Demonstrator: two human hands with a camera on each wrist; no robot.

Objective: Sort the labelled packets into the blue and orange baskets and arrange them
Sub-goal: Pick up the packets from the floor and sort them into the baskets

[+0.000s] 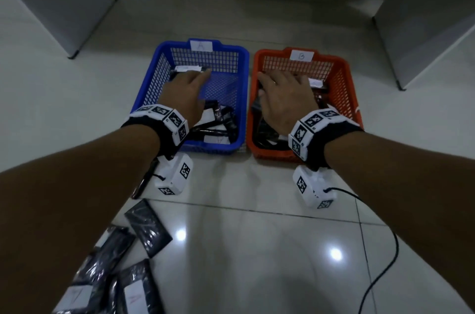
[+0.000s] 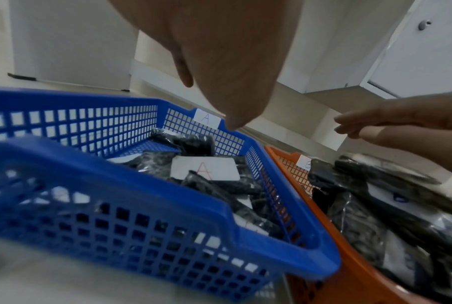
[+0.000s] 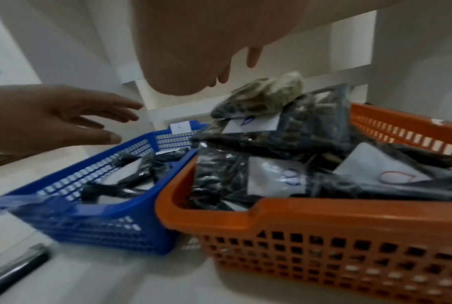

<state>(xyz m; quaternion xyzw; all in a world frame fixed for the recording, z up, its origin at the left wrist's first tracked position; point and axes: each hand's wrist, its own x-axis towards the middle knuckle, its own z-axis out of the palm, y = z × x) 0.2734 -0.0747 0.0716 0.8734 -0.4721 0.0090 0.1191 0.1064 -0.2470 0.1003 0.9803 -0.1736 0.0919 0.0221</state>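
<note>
Above blue basket [image 1: 243, 97] and orange basket [image 1: 341, 87], both hands outstretched, empty.

Glossy tiled floor [image 1: 257, 249], white cabinets [image 1: 59, 5], black cable [image 1: 380, 262].

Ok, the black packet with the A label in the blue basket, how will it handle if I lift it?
Likely floppy: the A-labelled packet looks like wrinkled soft plastic. Its glossy film may be slippery. It probably won't roll, since it lies flat among other packets in the blue basket.

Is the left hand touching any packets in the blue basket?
Apart. The right wrist view shows the left hand hovering open above the blue basket, with bare wall visible between its fingers and the packets.
</note>
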